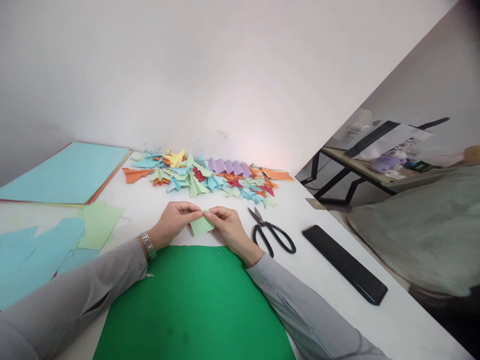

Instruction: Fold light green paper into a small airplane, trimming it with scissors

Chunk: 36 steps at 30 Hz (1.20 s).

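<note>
A small pale green piece of paper (201, 226) is held up between both hands, just past the far edge of a green sheet (198, 300). My left hand (174, 222) pinches its upper left edge between thumb and fingers. On the other side, my right hand (228, 227) grips the upper right edge, the two thumbs nearly meeting. Black-handled scissors (270, 232) lie to the right of my right hand, blades pointing away. Beyond the hands spreads a pile of small folded paper planes (197, 185) in many colours.
Large coloured sheets (71, 170) are stacked at the back left. Loose blue paper (41, 255) and green paper (101, 225) lie nearer. A long black case (345, 262) rests by the right table edge. A white wall (187, 75) stands behind; another table (352, 162) is farther right.
</note>
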Each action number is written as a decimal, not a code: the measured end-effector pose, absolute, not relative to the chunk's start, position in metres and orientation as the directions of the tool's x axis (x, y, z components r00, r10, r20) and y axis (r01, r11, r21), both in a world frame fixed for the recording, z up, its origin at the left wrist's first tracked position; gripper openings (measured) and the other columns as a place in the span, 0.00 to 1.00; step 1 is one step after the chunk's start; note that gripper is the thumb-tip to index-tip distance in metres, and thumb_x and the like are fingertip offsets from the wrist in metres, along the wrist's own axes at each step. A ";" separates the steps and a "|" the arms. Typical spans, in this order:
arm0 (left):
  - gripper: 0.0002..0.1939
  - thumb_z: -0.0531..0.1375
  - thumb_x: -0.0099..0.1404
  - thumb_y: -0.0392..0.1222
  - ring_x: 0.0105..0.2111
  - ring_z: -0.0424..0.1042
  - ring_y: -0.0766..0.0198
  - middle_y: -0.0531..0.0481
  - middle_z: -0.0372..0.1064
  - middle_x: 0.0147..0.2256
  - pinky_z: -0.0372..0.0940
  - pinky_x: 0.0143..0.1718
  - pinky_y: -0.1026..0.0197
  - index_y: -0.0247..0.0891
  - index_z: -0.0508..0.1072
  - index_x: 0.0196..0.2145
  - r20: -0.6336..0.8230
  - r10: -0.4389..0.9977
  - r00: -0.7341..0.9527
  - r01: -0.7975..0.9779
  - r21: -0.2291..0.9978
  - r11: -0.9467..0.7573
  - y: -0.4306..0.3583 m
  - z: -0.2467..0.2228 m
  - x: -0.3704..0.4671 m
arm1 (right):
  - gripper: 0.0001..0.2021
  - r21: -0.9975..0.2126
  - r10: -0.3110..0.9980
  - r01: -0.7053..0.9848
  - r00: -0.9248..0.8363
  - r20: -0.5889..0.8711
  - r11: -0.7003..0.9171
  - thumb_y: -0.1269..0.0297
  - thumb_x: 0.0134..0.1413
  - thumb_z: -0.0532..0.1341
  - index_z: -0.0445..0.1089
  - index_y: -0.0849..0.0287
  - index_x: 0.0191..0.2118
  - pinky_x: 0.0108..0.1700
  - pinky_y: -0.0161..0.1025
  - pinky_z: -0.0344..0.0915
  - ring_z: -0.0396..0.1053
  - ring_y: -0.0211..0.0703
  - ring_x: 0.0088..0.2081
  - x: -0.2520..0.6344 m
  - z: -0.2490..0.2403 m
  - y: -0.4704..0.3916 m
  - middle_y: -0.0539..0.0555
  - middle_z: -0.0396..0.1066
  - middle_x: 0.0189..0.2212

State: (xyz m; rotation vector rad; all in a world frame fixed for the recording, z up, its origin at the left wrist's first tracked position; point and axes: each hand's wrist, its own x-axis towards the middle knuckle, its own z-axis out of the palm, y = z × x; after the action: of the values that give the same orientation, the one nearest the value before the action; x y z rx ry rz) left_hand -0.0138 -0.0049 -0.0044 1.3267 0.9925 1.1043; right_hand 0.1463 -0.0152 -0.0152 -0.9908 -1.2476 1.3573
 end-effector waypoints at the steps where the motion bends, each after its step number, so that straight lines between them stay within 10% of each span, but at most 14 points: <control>1: 0.11 0.66 0.47 0.45 0.24 0.66 0.67 0.50 0.72 0.24 0.62 0.24 0.64 0.34 0.76 0.25 0.061 0.977 0.202 -0.055 0.997 -0.051 -0.004 -0.006 -0.014 | 0.12 -0.991 0.986 -0.129 -0.162 0.051 0.030 0.55 0.38 0.68 0.74 0.60 0.26 0.21 0.31 0.63 0.63 0.33 0.20 0.146 -0.015 -0.015 0.48 0.69 0.20; 15: 0.10 0.67 0.46 0.44 0.30 0.68 0.65 0.49 0.74 0.28 0.63 0.35 0.62 0.36 0.77 0.25 0.076 0.977 0.197 -0.128 0.990 -0.051 -0.002 -0.007 -0.014 | 0.09 -0.991 0.968 -0.013 -0.214 0.131 0.131 0.61 0.37 0.69 0.73 0.60 0.27 0.22 0.32 0.55 0.58 0.32 0.19 0.144 -0.019 -0.017 0.47 0.69 0.19; 36: 0.10 0.65 0.49 0.45 0.18 0.60 0.71 0.52 0.69 0.20 0.58 0.20 0.66 0.35 0.76 0.25 0.119 0.958 0.260 -0.039 0.993 -0.112 -0.006 -0.003 -0.014 | 0.06 -0.964 0.963 0.028 -0.054 0.263 0.265 0.61 0.39 0.68 0.75 0.58 0.25 0.25 0.35 0.58 0.62 0.36 0.22 0.146 -0.019 -0.016 0.50 0.72 0.21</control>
State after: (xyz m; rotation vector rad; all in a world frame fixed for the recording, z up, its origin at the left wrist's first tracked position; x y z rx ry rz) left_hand -0.0143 -0.0059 -0.0034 1.3897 0.9358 1.1037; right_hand 0.1463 -0.0157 -0.0188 -1.0099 -1.3860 1.0276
